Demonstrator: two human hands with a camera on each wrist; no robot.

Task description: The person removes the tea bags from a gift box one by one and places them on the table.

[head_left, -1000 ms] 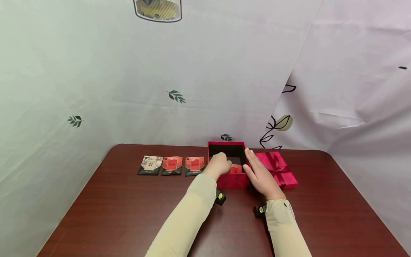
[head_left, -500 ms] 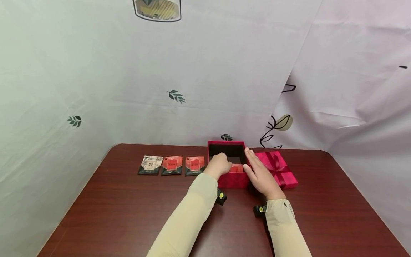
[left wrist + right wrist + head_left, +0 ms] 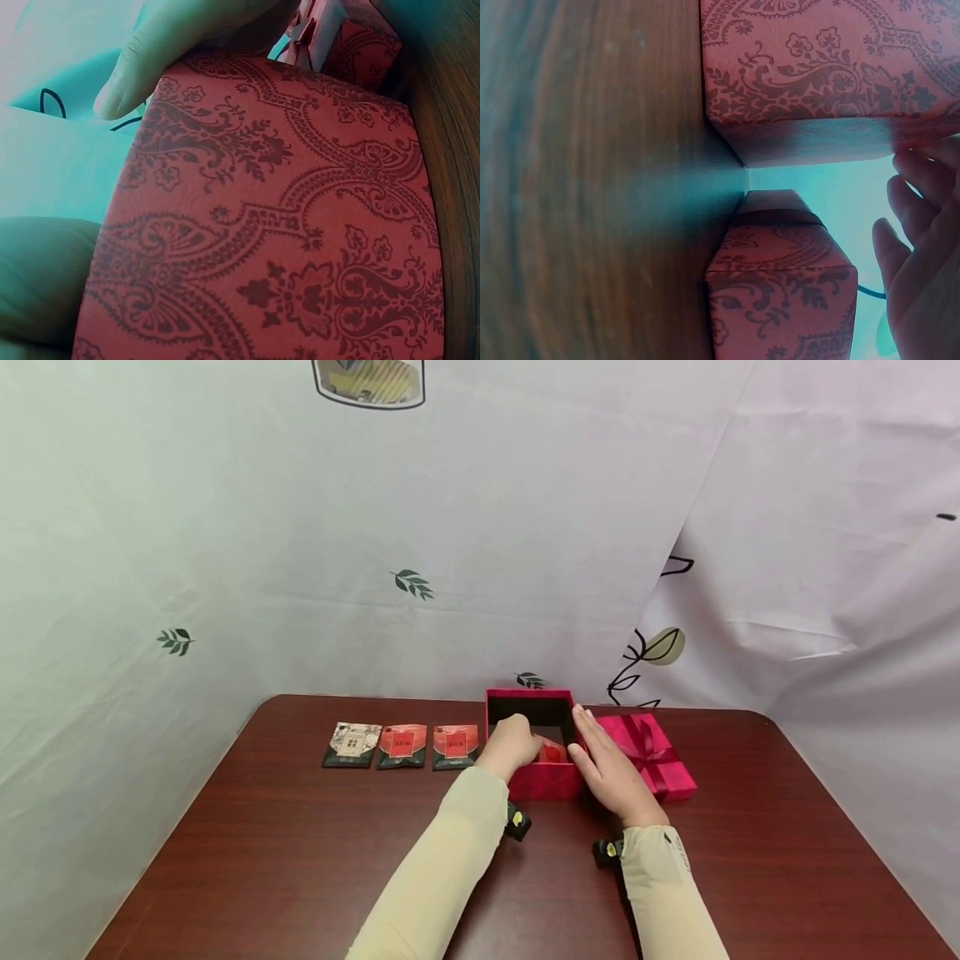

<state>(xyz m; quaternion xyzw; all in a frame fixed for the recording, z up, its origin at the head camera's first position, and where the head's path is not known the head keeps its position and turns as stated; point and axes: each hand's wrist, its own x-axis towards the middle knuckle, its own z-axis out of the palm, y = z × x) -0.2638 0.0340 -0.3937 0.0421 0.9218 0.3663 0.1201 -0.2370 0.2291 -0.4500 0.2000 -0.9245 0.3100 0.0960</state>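
My left hand [image 3: 512, 745] reaches over the front left of an open red box [image 3: 545, 782] with a dark inside. Its fingers bend down into the box, and the fingertips are hidden. Right beside them a red sachet [image 3: 553, 750] slants inside the box, seemingly pinched by the left hand. My right hand [image 3: 613, 774] lies along the box's right edge, its fingers extended and touching the rim. In the left wrist view the patterned box wall [image 3: 285, 210] fills most of the picture. The right wrist view shows the fingers [image 3: 922, 180] at the box's side.
To the left, a row of flat sachets lies on the brown table [image 3: 300, 843]: a pale one [image 3: 354, 745], a red one [image 3: 402, 746] and another red one [image 3: 455, 747]. A red lid [image 3: 648, 756] with a ribbon bow sits just right of the box. A white curtain [image 3: 480, 527] hangs behind.
The red sachet in the box has tilted, its left side now higher than its right. Both hands have stayed almost where they were.
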